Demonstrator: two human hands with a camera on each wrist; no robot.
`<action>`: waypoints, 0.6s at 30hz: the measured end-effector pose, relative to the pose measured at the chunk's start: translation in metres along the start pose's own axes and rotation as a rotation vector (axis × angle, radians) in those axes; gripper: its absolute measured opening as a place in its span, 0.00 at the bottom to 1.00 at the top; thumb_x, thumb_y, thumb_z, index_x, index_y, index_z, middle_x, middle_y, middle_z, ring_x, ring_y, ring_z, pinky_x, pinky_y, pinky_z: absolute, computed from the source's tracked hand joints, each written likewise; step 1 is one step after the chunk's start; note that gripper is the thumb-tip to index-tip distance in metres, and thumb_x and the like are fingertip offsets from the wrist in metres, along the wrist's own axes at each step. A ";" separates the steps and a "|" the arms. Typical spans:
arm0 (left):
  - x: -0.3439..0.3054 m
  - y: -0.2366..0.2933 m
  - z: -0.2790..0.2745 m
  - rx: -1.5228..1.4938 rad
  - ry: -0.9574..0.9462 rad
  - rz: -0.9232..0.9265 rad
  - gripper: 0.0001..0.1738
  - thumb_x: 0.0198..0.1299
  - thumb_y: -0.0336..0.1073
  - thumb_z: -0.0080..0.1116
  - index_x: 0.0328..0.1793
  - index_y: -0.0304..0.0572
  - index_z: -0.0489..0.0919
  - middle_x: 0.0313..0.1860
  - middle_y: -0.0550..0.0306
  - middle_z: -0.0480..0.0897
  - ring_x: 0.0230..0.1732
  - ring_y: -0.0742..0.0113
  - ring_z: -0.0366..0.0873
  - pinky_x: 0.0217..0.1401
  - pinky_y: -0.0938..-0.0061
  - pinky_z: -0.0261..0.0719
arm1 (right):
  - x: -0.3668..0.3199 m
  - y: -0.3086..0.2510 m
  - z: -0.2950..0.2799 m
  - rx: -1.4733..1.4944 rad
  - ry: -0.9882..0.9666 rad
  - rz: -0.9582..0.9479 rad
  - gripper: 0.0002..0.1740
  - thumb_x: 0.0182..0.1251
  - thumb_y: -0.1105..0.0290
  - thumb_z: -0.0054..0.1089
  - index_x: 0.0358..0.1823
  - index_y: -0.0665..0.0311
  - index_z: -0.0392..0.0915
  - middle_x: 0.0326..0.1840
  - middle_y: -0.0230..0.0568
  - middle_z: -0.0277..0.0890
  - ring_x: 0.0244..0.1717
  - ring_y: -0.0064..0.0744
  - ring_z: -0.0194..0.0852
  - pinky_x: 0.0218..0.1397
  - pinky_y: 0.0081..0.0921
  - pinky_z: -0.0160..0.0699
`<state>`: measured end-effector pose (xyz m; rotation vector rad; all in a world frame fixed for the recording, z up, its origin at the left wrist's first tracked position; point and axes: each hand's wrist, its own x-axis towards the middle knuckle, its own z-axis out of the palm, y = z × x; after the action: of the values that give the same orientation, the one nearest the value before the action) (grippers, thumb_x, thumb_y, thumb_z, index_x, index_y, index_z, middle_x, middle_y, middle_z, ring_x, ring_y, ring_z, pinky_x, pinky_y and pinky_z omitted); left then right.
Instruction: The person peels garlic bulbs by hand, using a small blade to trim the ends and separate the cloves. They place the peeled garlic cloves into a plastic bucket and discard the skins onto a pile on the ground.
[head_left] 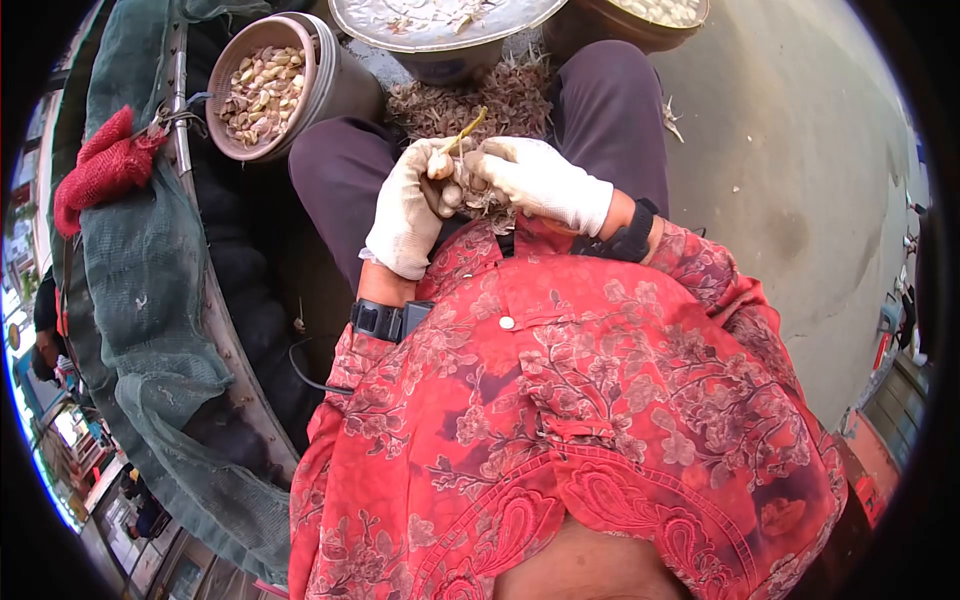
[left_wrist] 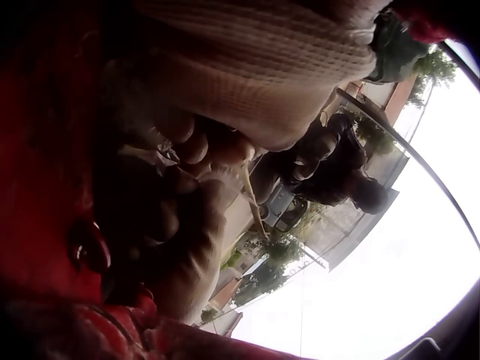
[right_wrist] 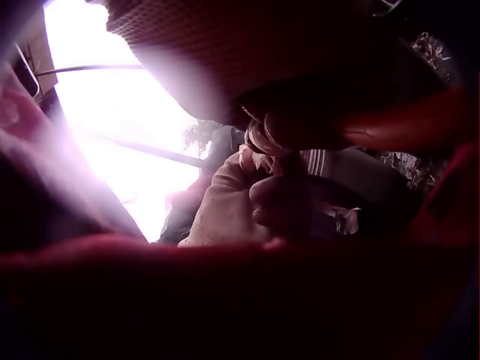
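Observation:
In the head view, both hands wear white gloves and meet over the lap. My left hand (head_left: 402, 215) holds garlic (head_left: 440, 166) in its curled fingers, with pale round cloves showing at the fingertips. A dry yellowish stem (head_left: 468, 128) sticks up from between the hands. My right hand (head_left: 550, 185) comes in from the other side and pinches at the same garlic, its fingertips partly hidden. In the left wrist view, cloves (left_wrist: 193, 148) show between the shadowed fingers. The right wrist view is dark, with the left glove (right_wrist: 225, 206) facing the right fingers.
A heap of papery garlic skins (head_left: 470, 100) lies between the knees. At the left, a bucket (head_left: 318, 75) holds loose cloves. A wide metal basin (head_left: 450, 45) stands ahead, beside another bowl (head_left: 640, 38) of pale cloves. Green netting (head_left: 140, 270) and red mesh (head_left: 105, 170) hang at the left.

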<state>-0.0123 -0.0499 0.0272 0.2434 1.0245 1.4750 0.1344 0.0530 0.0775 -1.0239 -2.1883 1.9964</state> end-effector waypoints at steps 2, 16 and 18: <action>-0.001 0.000 0.002 -0.019 -0.008 -0.003 0.26 0.74 0.49 0.36 0.52 0.33 0.76 0.27 0.67 0.72 0.20 0.75 0.63 0.21 0.81 0.58 | 0.006 0.013 0.002 0.023 -0.002 -0.003 0.16 0.70 0.60 0.49 0.39 0.67 0.77 0.31 0.28 0.73 0.29 0.17 0.64 0.31 0.19 0.65; 0.000 -0.007 0.007 0.009 0.014 -0.031 0.20 0.75 0.48 0.36 0.41 0.43 0.74 0.25 0.66 0.72 0.19 0.77 0.64 0.20 0.81 0.59 | -0.005 -0.005 0.006 0.307 -0.071 0.049 0.14 0.71 0.64 0.48 0.43 0.65 0.80 0.33 0.28 0.78 0.32 0.16 0.69 0.36 0.17 0.69; 0.001 -0.009 0.005 0.062 -0.001 -0.026 0.20 0.75 0.48 0.36 0.39 0.45 0.74 0.23 0.65 0.72 0.17 0.76 0.63 0.19 0.81 0.59 | 0.004 0.010 0.009 0.325 -0.085 -0.083 0.14 0.71 0.62 0.51 0.44 0.64 0.80 0.33 0.27 0.78 0.30 0.14 0.67 0.32 0.14 0.66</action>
<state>-0.0032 -0.0481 0.0232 0.2746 1.0701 1.4212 0.1323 0.0467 0.0654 -0.8068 -1.8194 2.2908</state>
